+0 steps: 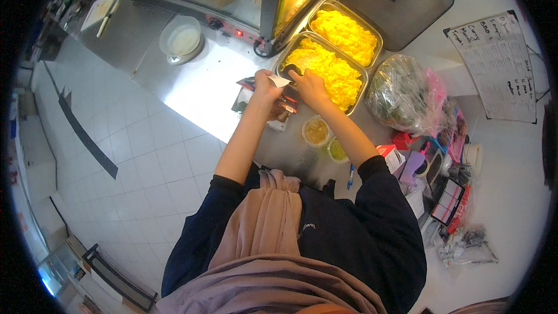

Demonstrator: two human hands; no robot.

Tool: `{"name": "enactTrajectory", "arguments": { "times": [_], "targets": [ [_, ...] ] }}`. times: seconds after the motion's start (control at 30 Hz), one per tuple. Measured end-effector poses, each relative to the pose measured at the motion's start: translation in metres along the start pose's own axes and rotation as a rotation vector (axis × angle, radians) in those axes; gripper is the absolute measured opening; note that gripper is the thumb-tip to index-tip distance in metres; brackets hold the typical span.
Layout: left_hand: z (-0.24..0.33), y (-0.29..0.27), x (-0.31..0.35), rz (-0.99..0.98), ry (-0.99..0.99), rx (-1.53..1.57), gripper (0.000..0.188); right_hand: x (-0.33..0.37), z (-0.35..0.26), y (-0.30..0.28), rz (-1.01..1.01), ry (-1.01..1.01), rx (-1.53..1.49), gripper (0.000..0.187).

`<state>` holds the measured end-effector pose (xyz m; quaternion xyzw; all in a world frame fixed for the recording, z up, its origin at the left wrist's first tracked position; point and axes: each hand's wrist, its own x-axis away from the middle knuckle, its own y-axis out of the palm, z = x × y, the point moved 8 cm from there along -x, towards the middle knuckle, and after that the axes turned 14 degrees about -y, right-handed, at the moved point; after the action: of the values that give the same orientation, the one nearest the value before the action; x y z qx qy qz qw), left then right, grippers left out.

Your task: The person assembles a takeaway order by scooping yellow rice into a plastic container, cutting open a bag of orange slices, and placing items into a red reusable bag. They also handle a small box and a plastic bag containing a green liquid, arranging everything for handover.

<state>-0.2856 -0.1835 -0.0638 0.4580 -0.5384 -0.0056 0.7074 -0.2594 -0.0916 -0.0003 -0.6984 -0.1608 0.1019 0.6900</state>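
Note:
At the near edge of two metal trays, both my hands work close together. My left hand (pixel 267 86) is closed on a small white paper-like piece (pixel 279 81). Just beside it, my right hand (pixel 311 88) has its fingers bent against a small dark round thing (pixel 291 71), whose kind I cannot make out. Heaped yellow food fills the nearer tray (pixel 365 90) and the farther tray (pixel 381 43). Beneath and between my wrists lie dark red printed packets (pixel 285 106), partly hidden by my left forearm. Two round tubs, one amber (pixel 315 131) and one green (pixel 337 150), stand by my right forearm.
A heated glass cabinet (pixel 244 33) with a lit red switch stands at the back. White bowls (pixel 181 38) sit left on the steel counter. To the right are a clear bag of greens (pixel 398 87), a red-and-white box (pixel 390 158), a blue pen (pixel 350 177) and clutter.

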Motion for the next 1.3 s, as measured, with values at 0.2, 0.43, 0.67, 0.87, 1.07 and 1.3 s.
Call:
{"name": "enactTrajectory", "arguments": {
  "times": [0.2,0.43,0.67,0.87,1.07,1.3],
  "targets": [
    [0.004,-0.014,-0.023,-0.019,-0.042,-0.003,0.041,-0.007,0.040,0.021,0.044,0.201,-0.075,0.041],
    [0.004,-0.010,-0.012,0.010,0.017,-0.008,0.034,-0.018,0.020,0.039,-0.148,0.042,-0.253,0.040],
    [0.001,-0.003,-0.010,0.013,-0.012,-0.044,0.037,-0.016,0.064,0.051,-0.217,0.078,-0.719,0.040],
    [0.000,0.022,0.018,0.010,0.018,-0.078,0.038,0.011,0.089,0.072,-0.147,0.517,-1.494,0.025],
    [-0.005,0.056,0.041,-0.358,-0.025,-0.254,0.062,0.049,0.109,0.058,0.245,0.668,-1.871,0.022],
    [-0.001,0.010,0.146,-0.477,-0.127,-0.846,0.065,0.107,0.044,-0.010,0.366,0.444,-2.115,0.022]
  ]
}}
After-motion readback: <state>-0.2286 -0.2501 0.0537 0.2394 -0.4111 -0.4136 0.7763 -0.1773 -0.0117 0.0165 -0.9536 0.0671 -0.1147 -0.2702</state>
